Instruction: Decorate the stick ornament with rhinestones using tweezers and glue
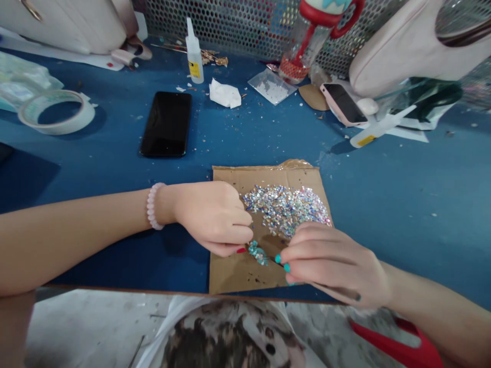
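Over the left part of a brown cardboard sheet point(233, 278), my left hand point(217, 217) is closed in a pinch on one end of a small teal ornament point(257, 253) covered in shiny bits. My right hand point(333, 260) has its fingers closed round thin tweezers point(273, 259), whose tip touches or nearly touches the ornament's right side. Behind both hands, a loose pile of glittering rhinestones point(286, 207) is spread over the cardboard.
A black phone point(166, 124), a tape roll point(57, 112) and a glue bottle point(195, 56) lie or stand at the back left. Toward the back right are another glue bottle point(379, 129), a pink device point(343, 105), a small plastic bag point(272, 87) and a red-lidded cup point(307, 41).
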`<state>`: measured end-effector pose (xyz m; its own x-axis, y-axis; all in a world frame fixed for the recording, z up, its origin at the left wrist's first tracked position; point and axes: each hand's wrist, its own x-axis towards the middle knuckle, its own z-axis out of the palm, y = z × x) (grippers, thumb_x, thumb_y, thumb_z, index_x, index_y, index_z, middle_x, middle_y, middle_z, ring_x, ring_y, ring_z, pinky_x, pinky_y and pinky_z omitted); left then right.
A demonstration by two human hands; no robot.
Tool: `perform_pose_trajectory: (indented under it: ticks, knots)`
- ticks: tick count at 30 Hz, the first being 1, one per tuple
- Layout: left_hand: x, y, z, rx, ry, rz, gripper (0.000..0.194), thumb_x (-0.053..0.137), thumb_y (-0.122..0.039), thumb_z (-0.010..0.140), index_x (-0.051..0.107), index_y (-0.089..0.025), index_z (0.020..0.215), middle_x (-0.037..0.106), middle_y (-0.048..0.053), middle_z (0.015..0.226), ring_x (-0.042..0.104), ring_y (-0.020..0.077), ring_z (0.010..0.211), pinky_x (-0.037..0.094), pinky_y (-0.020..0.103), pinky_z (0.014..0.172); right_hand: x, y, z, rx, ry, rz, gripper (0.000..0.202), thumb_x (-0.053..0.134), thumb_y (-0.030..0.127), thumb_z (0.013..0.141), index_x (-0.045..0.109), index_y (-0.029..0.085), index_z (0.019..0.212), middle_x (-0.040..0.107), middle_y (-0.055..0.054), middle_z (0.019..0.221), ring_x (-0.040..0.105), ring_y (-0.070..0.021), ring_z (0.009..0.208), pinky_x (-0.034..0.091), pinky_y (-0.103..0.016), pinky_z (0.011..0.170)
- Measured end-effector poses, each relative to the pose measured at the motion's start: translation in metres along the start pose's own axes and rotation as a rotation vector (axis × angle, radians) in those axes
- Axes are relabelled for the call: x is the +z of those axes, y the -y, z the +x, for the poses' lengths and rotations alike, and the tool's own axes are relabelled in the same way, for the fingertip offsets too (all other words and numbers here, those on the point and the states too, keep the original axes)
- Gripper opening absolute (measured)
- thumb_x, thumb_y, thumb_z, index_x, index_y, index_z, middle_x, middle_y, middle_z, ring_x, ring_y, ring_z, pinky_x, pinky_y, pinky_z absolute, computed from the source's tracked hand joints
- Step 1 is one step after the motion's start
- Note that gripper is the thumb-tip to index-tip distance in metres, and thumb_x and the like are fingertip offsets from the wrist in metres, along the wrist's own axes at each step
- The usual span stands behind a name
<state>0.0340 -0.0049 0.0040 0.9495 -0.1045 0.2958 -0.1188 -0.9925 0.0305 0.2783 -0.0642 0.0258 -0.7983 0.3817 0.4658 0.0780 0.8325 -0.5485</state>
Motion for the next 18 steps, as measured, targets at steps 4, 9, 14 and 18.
perform_pose_trajectory:
  ticks: [4, 9, 14, 18]
  knots:
    - [0.0000, 0.0002, 0.0003, 0.005, -0.023, -0.007, 0.032, 0.047, -0.026, 0.091, 0.049, -0.020, 0.059, 0.049, -0.003, 0.054, 0.045, 0.0115, 0.046, 0.029, 0.031, 0.043, -0.0004, 0.0002, 0.0005, -0.002, -0.005, -0.003, 0.010, 0.055, 0.012, 0.092, 0.061, 0.013, 0.085, 0.069, -0.007, 0.078, 0.062, -0.0143, 0.074, 0.050, -0.029, 0.066]
    - [-0.0007, 0.0007, 0.0005, 0.006, -0.041, -0.009, 0.031, 0.049, -0.025, 0.090, 0.048, -0.020, 0.059, 0.049, -0.003, 0.055, 0.045, 0.0115, 0.046, 0.028, 0.031, 0.043, 0.0004, -0.0006, -0.0003, -0.007, -0.003, 0.005, 0.008, 0.056, 0.011, 0.091, 0.061, 0.013, 0.085, 0.070, -0.008, 0.078, 0.062, -0.0152, 0.073, 0.050, -0.030, 0.065]
    - [-0.0007, 0.0006, 0.0007, 0.005, -0.017, -0.006, 0.032, 0.047, -0.026, 0.091, 0.049, -0.020, 0.059, 0.048, -0.003, 0.054, 0.045, 0.0112, 0.046, 0.028, 0.031, 0.043, 0.0002, -0.0001, -0.0012, -0.001, 0.014, -0.005, 0.007, 0.056, 0.009, 0.090, 0.060, 0.013, 0.086, 0.070, -0.009, 0.079, 0.062, -0.0158, 0.074, 0.050, -0.031, 0.066]
    - [-0.0008, 0.0004, 0.0008, -0.004, 0.002, -0.006, 0.033, 0.046, -0.027, 0.091, 0.049, -0.020, 0.058, 0.048, -0.003, 0.054, 0.046, 0.0114, 0.046, 0.028, 0.031, 0.043, -0.0004, 0.0004, -0.0020, -0.003, 0.020, 0.007, 0.007, 0.054, 0.010, 0.091, 0.059, 0.014, 0.089, 0.070, -0.009, 0.081, 0.061, -0.0155, 0.076, 0.050, -0.031, 0.067]
